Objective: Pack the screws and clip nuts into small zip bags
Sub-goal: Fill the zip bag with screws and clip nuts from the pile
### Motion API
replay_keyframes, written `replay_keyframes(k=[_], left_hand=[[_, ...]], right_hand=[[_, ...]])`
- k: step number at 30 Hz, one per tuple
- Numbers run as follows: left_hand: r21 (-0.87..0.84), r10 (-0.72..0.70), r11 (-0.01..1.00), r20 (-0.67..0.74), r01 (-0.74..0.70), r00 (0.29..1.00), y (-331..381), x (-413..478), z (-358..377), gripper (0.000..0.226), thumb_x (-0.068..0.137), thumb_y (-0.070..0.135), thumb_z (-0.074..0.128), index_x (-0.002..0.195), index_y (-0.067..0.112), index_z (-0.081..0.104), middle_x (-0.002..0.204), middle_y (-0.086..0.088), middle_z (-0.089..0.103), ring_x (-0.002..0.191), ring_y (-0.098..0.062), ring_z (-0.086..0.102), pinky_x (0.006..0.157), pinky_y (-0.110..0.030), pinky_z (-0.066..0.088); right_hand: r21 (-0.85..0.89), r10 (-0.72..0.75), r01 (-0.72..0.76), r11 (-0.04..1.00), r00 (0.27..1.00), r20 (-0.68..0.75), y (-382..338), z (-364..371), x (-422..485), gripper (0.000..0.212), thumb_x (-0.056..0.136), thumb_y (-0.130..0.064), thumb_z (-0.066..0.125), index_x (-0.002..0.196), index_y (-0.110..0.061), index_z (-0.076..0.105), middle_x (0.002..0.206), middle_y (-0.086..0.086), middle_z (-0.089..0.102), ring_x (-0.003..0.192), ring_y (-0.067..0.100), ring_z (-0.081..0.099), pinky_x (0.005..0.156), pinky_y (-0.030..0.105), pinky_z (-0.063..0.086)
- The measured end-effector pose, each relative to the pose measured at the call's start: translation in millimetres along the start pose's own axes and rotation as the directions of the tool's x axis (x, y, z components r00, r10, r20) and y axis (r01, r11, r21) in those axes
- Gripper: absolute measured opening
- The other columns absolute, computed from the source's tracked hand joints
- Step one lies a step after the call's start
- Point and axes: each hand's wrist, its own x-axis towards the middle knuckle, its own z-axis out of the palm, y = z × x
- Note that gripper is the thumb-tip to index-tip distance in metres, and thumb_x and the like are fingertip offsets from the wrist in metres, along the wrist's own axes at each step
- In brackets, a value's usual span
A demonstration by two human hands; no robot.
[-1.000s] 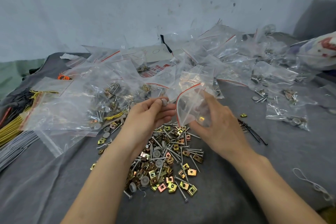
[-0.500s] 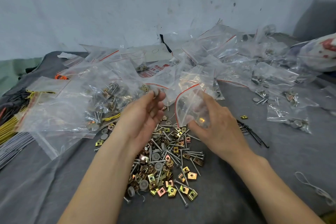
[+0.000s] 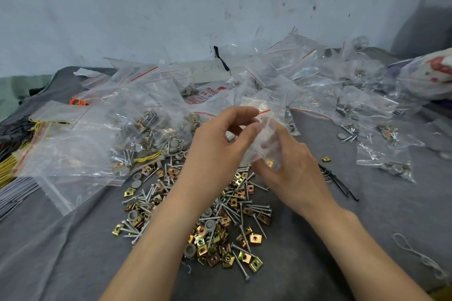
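A small clear zip bag [image 3: 265, 139] with a red strip is held up between both hands above the pile. My right hand [image 3: 291, 168] grips the bag from below and behind; a brass clip nut shows through its bottom. My left hand [image 3: 220, 144] pinches the bag's mouth with thumb and fingers curled. Below the hands a loose pile of screws and brass clip nuts [image 3: 215, 222] with grey caps lies on the grey cloth [image 3: 342, 239].
Many filled and empty zip bags [image 3: 127, 134] lie heaped at the back and left; more filled bags [image 3: 384, 154] sit at right. Yellow and grey wire bundles [image 3: 9, 168] lie at the left edge, black ties [image 3: 337, 181] right of the pile, a white wall behind.
My left hand has moved right from beside the bag to its mouth and now pinches it. The bag's open mouth has narrowed. My right hand keeps its hold.
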Motion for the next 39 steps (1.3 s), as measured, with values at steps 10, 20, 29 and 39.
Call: replay_keyframes(k=[10,20,29,39], left_hand=[[-0.017,-0.020,1.000,-0.074,0.019,0.997,-4.8,2.6,-7.9,0.016,0.100,0.022,0.056,0.102,0.033,0.067,0.088,0.014,0.073,0.081,-0.002,0.065,0.071,-0.022,0.051],[0.612,-0.374,0.770,0.201,0.183,0.905,-24.2,-2.5,-53.2,0.024,0.102,0.036,0.049,0.121,0.028,0.062,0.107,0.008,0.066,0.089,-0.006,0.063,0.082,-0.031,0.055],[0.762,-0.582,0.639,0.387,0.108,0.716,-16.2,-18.8,-56.7,0.059,0.084,0.063,0.062,0.136,0.043,0.043,0.140,0.012,0.045,0.126,-0.010,0.044,0.107,-0.037,0.041],[0.805,-0.443,0.593,0.358,-0.030,0.822,-44.7,-35.0,-23.6,0.081,0.085,0.076,0.044,0.152,0.038,0.023,0.157,0.007,0.028,0.145,-0.020,0.023,0.119,-0.042,0.023]], right_hand=[[0.034,0.048,-0.047,0.998,0.999,-0.012,3.6,-2.4,2.7,0.070,0.086,-0.041,0.072,0.146,-0.035,0.035,0.111,-0.013,0.062,0.093,0.004,0.054,0.092,0.040,0.045],[0.050,0.057,-0.057,0.997,0.998,-0.001,3.7,-6.9,2.4,0.064,0.089,-0.041,0.070,0.142,-0.040,0.035,0.108,-0.016,0.061,0.093,0.012,0.061,0.095,0.045,0.048],[0.015,0.041,-0.041,0.999,0.999,0.005,1.9,-7.1,3.4,0.064,0.088,-0.041,0.071,0.141,-0.040,0.034,0.109,-0.015,0.062,0.093,0.010,0.058,0.093,0.041,0.046],[-0.005,0.036,-0.036,0.999,0.999,-0.006,2.7,-4.0,4.0,0.065,0.087,-0.038,0.068,0.139,-0.045,0.028,0.103,-0.018,0.058,0.098,-0.027,0.039,0.086,0.033,0.034]])
